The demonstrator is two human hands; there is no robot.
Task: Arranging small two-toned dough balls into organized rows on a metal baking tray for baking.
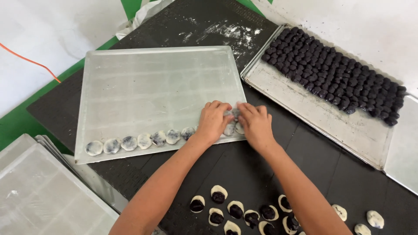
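My left hand [212, 121] and my right hand [256, 124] rest side by side on the near right corner of a large metal baking tray [152, 82]. Both press on pale dough pieces with dark filling [233, 122], fingers curled over them. A row of several filled dough rounds [139, 141] lines the tray's near edge, running left from my hands. Whether either hand grips a piece or only touches it is unclear.
A second tray [331, 117] at the right holds many dark filling balls [335, 72]. Open dough discs topped with dark balls [237, 211] lie on the black table near me, with sealed pieces [374, 219] at the right. Stacked trays [39, 196] sit at lower left.
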